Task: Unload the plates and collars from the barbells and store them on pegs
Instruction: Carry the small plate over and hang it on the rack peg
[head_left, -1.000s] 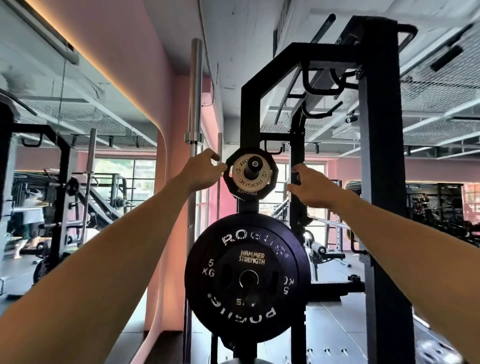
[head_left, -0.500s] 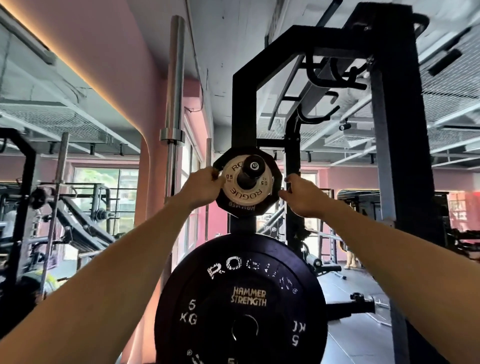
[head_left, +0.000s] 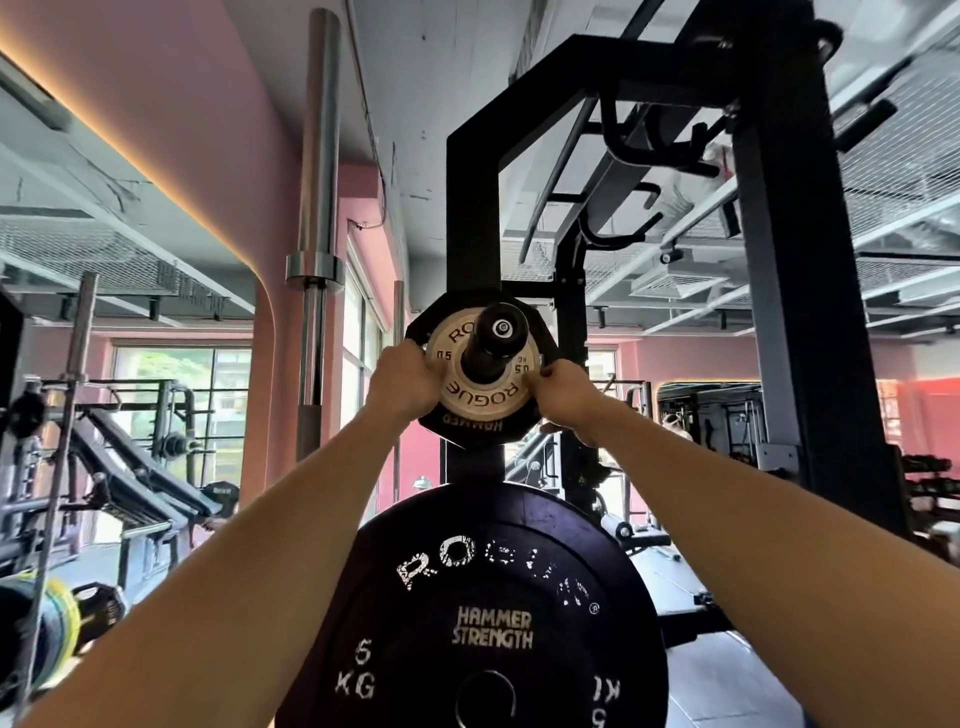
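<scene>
A small pale 0.5 kg Rogue plate (head_left: 467, 400) sits on a black storage peg (head_left: 498, 330) high on the rack upright (head_left: 471, 208). Behind it on the same peg is a black multi-sided Hammer plate (head_left: 470, 428). My left hand (head_left: 402, 382) grips the left edge of the small plate. At the plate's right edge, my right hand (head_left: 563, 392) pinches it. Below them a large black 5 kg Rogue plate (head_left: 488, 613) hangs on a lower peg, its bottom cut off by the frame.
A steel barbell (head_left: 317, 234) stands upright to the left of the rack, by the pink wall (head_left: 171, 104). A thick black rack post (head_left: 800, 291) rises at the right. More racks and benches fill the left and far right background.
Both hands have closed in from beside the peg onto the edges of the small pale plate. My view has moved closer and lower toward the rack.
</scene>
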